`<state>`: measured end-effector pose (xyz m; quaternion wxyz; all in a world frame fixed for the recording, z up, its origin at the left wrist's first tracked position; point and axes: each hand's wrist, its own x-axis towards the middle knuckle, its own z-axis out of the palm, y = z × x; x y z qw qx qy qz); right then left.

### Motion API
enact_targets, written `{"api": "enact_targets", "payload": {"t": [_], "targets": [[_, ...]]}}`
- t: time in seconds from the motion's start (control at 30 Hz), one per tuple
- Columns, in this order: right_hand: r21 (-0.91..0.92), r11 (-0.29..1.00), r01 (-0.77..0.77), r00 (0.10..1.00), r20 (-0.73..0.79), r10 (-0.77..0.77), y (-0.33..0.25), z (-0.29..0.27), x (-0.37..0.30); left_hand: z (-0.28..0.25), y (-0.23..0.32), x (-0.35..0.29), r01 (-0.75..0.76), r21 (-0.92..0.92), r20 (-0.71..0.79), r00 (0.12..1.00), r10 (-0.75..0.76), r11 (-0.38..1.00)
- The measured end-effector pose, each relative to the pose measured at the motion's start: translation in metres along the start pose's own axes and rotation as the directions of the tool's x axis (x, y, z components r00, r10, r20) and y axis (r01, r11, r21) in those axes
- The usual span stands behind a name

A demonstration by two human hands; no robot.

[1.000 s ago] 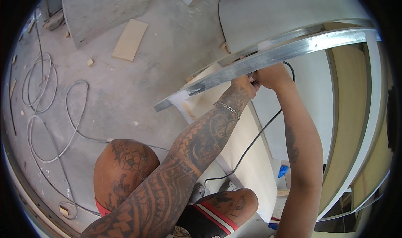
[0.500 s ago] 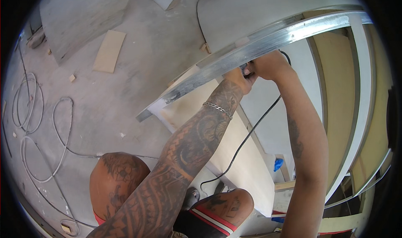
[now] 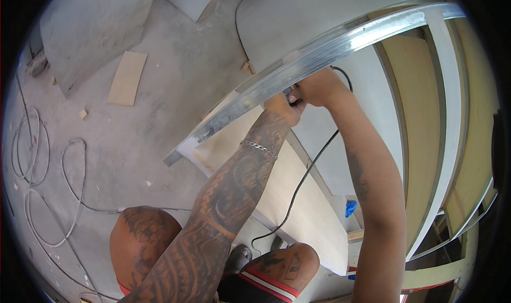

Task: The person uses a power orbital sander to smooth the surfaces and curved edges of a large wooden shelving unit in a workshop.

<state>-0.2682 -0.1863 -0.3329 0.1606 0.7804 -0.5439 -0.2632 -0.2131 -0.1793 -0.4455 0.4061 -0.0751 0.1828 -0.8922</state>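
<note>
A long shiny metal bar (image 3: 330, 50) runs from the middle of the view up to the far right. At its near side, my left hand (image 3: 284, 110) is closed around a small dark tool (image 3: 290, 94), mostly hidden by the fingers and the bar. My right hand (image 3: 319, 86) is closed on the same tool, just right of the left. A black cord (image 3: 319, 155) loops out behind the right wrist and hangs toward the floor. The tool's kind and working end cannot be seen. Under the bar and my arms stands a pale wooden panel (image 3: 303, 212).
Curved wooden ribs and yellowish panels (image 3: 412, 79) fill the right side. Grey cable (image 3: 82, 180) lies coiled on the floor at left, near a loose board (image 3: 128, 78). A blue scrap (image 3: 351, 208) lies beside the pale panel. Large grey boards (image 3: 96, 31) stand at the far left.
The whole scene has shifted left in the picture as my head moved. Both hands stay together at the bar, still closed on the tool.
</note>
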Motion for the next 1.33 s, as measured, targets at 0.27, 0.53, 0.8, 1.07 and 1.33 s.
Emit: {"api": "enact_targets", "payload": {"t": [0.27, 0.53, 0.8, 1.07, 1.33], "targets": [[-0.019, 1.0, -0.022, 0.998, 0.056, 0.023, -0.036, 0.017, 0.006, -0.031, 0.013, -0.003, -0.049, -0.036, -0.144, 0.989, 0.043, 0.998], [0.051, 0.994, -0.094, 0.995, 0.042, 0.092, -0.06, 0.056, 0.012, -0.072, 0.025, -0.01, -0.031, -0.047, -0.174, 0.985, 0.022, 0.998], [0.2, 0.951, -0.236, 0.966, -0.058, 0.252, -0.038, 0.055, -0.063, -0.051, -0.025, -0.015, 0.053, 0.247, -0.267, 0.964, 0.015, 0.968], [0.501, 0.782, -0.372, 0.771, -0.303, 0.56, -0.037, 0.05, -0.143, -0.021, -0.085, -0.031, -0.065, 0.944, -0.082, 0.903, 0.423, 0.322], [0.735, 0.674, 0.067, 0.258, -0.666, 0.7, -0.02, 0.051, -0.144, 0.076, -0.092, -0.095, -0.227, 0.799, 0.359, 0.923, 0.139, -0.556]]}}
